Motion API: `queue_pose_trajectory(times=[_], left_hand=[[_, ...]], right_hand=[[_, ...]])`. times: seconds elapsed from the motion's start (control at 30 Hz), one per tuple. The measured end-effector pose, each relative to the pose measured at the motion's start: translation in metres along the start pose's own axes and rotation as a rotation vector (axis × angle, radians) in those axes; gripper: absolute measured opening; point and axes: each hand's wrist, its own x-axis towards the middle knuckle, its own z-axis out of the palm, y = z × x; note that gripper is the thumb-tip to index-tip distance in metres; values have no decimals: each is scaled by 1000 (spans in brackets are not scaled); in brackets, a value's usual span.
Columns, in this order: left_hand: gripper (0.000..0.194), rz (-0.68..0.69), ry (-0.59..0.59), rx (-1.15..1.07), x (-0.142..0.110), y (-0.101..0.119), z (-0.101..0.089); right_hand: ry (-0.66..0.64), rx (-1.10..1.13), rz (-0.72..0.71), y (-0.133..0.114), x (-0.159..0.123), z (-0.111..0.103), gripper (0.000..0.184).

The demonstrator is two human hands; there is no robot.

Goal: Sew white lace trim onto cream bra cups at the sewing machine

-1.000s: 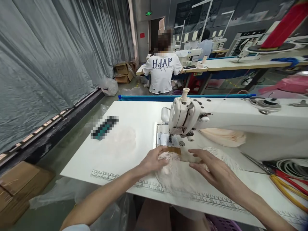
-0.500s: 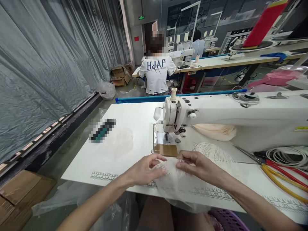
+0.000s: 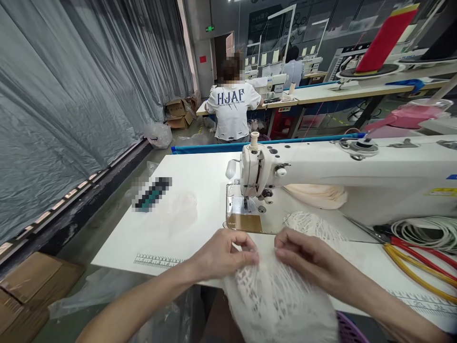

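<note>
A white lace piece (image 3: 274,295) hangs between my two hands over the front edge of the sewing table (image 3: 143,228). My left hand (image 3: 232,252) pinches its upper left edge between thumb and fingers. At the upper right edge, my right hand (image 3: 300,257) is closed on the same lace. Just beyond my hands stands a white sewing machine (image 3: 257,171), with its needle plate (image 3: 237,205) bare of cloth. Behind my right hand lies a second white lace piece (image 3: 314,224). A folded cream fabric (image 3: 317,194) rests under the machine arm.
Scissors (image 3: 371,229) with red and yellow handles and a coil of pale cord (image 3: 424,233) lie at the right. Sheer pale fabric (image 3: 178,209) lies on the left of the table. A purple basket (image 3: 348,328) is below the edge. Ahead, a person (image 3: 232,109) sits at another machine.
Both hands have closed on the lace and drawn it toward me, away from the machine. It has been lifted and spread out, now hanging over the table's front edge.
</note>
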Motion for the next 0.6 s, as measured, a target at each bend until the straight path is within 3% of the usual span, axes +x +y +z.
queue_pose_trajectory(times=[0.1,0.27,0.43,0.6], left_hand=[[16,8,152,190,36,-17,-8],[21,-8,135,271,88,-46,-15],[19,-4,95,298,99,-48,-20],[15,-22,100,423,106,-43,-25]], right_hand=[[84,-147,-10,20,24,-1,26],[194,-426,-35,64,49,-2,20],[363,-692,-265,65,47,3,20],[260,-754,-446,61,49,15,20]])
